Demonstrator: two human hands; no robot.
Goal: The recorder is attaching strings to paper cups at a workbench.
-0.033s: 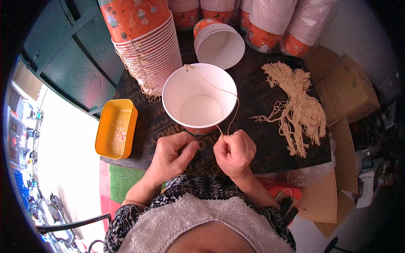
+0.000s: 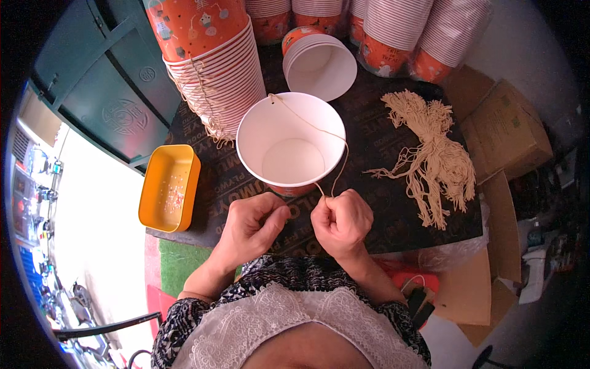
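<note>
A white-lined paper bucket (image 2: 255, 144) with an orange outside stands upright on the dark table in front of me. A thin beige cord (image 2: 348, 157) passes through a hole near its far rim. It crosses the bucket's mouth and drops over the near right side to my right hand (image 2: 343, 222), whose curled fingers are closed on it. Just left of that, my left hand (image 2: 254, 226) is closed, thumb pressed to the forefinger. Whatever it may hold is hidden. Both hands are just in front of the bucket, apart from each other.
A tall stack of corded orange buckets (image 2: 212, 83) stands at the back left. Behind lie tilted loose buckets (image 2: 322, 64) and wrapped stacks (image 2: 399, 24). A bundle of beige cords (image 2: 436, 160) lies on the right, a yellow tub (image 2: 157, 190) with small bits on the left. Cardboard boxes (image 2: 510, 126) stand beyond.
</note>
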